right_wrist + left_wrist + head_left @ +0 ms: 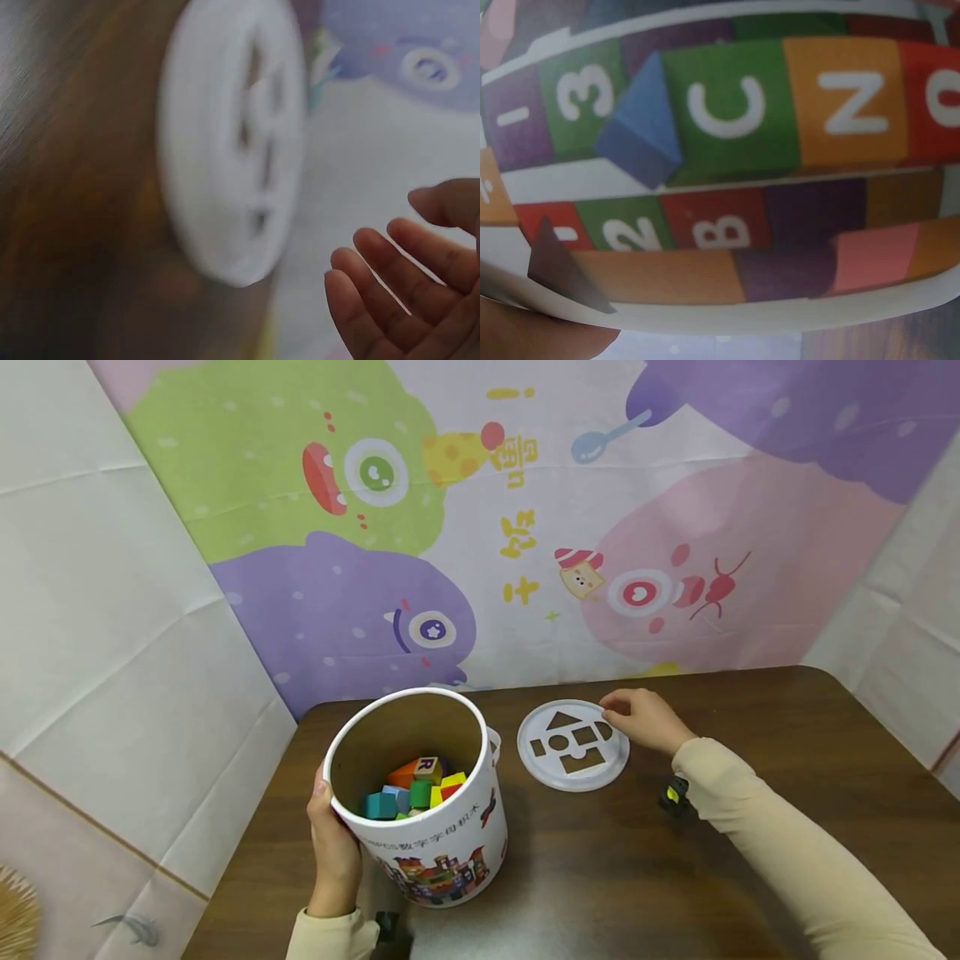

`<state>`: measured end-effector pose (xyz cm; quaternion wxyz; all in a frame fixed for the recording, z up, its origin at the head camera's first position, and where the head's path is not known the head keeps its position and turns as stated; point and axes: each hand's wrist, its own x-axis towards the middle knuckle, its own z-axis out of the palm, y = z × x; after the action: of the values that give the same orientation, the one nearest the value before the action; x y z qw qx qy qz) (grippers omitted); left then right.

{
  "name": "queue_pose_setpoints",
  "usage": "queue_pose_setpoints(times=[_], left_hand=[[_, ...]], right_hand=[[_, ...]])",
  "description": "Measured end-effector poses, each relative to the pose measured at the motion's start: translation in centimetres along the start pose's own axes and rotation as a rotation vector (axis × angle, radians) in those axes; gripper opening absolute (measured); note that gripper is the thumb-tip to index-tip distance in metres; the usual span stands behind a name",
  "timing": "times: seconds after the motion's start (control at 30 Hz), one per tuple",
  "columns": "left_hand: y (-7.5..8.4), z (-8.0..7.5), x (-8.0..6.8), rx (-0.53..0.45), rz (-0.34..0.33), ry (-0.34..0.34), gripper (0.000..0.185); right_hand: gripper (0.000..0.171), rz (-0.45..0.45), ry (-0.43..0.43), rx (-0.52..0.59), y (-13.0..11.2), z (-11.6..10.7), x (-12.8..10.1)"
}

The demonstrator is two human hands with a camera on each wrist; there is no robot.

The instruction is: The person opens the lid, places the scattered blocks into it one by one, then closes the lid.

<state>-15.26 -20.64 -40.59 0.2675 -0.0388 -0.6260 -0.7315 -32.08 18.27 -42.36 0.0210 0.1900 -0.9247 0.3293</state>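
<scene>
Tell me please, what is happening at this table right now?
A person sits at a brown table with a white toy bucket standing open; coloured wooden blocks lie inside it. The left hand holds the bucket's side. The white lid, which has shape-sorting holes, lies flat on the table to the right of the bucket. The right hand is at the lid's far right edge with relaxed fingers; whether it touches the lid I cannot tell.
</scene>
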Motion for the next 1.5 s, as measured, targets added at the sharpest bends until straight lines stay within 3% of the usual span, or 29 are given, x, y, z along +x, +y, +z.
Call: queue_pose_setpoints(times=[0.37,0.5,0.8,1.0,1.2,1.3,1.5], left_hand=[[-0.1,0.0,0.0,0.011,-0.024,0.013,0.055],[0.0,-0.1,0.0,0.018,-0.047,0.025,0.054],[0.1,-0.1,0.0,0.017,-0.007,0.007,0.054],[0.0,-0.1,0.0,0.016,-0.026,0.017,0.054],[0.0,-0.1,0.1,-0.004,-0.006,-0.004,0.056],[0.0,-0.1,0.1,-0.013,0.007,-0.017,0.056],[0.1,-0.1,0.1,-0.008,0.008,-0.019,0.055]], right_hand=[[0.032,0.250,-0.056,-0.105,4.7,1.6,1.0],[0.025,0.320,-0.063,-0.115,4.9,1.6,1.2],[0.016,0.374,-0.089,-0.162,4.0,1.8,1.3],[0.019,0.379,-0.142,-0.242,4.0,2.5,1.8],[0.024,0.302,-0.221,-0.321,4.2,2.6,1.9],[0.021,0.279,-0.226,-0.304,4.3,2.6,1.9],[0.033,0.256,-0.195,-0.229,4.7,2.1,1.5]])
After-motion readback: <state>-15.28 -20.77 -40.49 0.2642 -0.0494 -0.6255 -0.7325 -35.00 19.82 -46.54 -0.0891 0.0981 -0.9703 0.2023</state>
